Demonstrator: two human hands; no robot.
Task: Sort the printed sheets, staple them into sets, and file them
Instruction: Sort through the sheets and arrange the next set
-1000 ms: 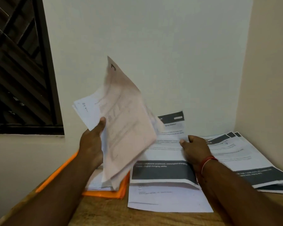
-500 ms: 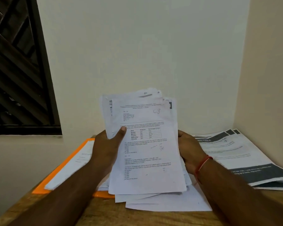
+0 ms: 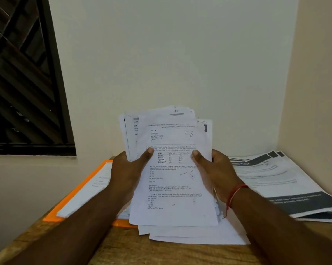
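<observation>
Upright above the table (image 3: pixel 123 245), a stack of sheets (image 3: pixel 173 180) (edges uneven) is gripped at both sides, left hand (image 3: pixel 128 173) and right hand (image 3: pixel 215 173) thumbs pressing its front

bare forearms, red thread (image 3: pixel 235 194) on right wrist

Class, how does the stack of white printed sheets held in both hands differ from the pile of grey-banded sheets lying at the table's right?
Pose: the stack of white printed sheets stands raised, gripped by the left hand and right hand; the pile of grey-banded sheets lies flat on the wooden table, untouched.
Look: the stack's top sheet carries small text and a grid; the pile shows broad dark bands.
Both are printed paper.
</observation>
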